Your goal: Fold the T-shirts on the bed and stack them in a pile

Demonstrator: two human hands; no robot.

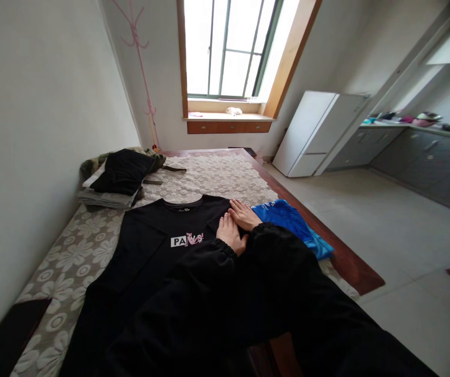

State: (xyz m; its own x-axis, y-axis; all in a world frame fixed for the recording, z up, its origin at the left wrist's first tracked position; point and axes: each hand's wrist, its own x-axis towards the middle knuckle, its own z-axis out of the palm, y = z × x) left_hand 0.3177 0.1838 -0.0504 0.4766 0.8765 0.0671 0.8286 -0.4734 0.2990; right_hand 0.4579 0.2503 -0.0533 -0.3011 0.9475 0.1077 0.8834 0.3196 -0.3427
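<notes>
On the near part of the bed, across its flower-patterned cover [71, 256], a black T-shirt [142, 246] lies spread face up, its neckline toward the window. Its chest print [186, 240] shows "PA" in black on a white block, then white letters partly covered by a pink figure, the last reading as S. Small pale marks inside the collar [183, 210] are too tiny to read. Left hand [230, 235] and right hand [245, 214] rest palm down, close together, at the shirt's right-hand shoulder in view, fingers open, straight and flat on the cloth. Just beside the right hand lies a folded blue garment [287, 222] with white lettering I cannot make out. Farther up, by the wall, sits a pile of folded clothes [122, 175], black on top. Beyond the bed stand a white refrigerator [319, 128], a pink coat stand [142, 68] and a bright window [238, 47].
</notes>
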